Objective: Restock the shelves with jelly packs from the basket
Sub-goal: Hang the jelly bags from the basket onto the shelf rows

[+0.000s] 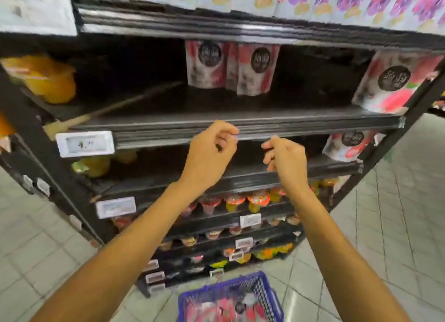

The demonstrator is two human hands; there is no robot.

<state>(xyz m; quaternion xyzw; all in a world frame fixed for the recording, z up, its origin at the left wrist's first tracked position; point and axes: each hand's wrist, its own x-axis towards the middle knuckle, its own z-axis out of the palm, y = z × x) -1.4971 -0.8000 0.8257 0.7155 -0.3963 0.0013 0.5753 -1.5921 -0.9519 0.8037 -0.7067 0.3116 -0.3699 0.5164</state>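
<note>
Jelly packs (224, 309) lying in blue basket (267, 295) on floor directly below, staying within easy reach for next pick. Two shelved pouches (207, 64) standing upright at back of middle shelf (313, 125), labels facing aisle; end pouch (390, 81) leaning at right. Left hand (209, 150) and right hand (286, 158) hovering side by side at shelf's front edge, fingers loosely curled, gripping nothing visible, probably between placements. Blur hiding whether fingertips are touching edge.

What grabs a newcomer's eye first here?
Two bare arms reach up the middle, left grip and right grip curled at the edge of a mostly bare black shelf. Pink-and-white jelly packs stand at its back; a blue basket with more sits on the floor below.
</note>
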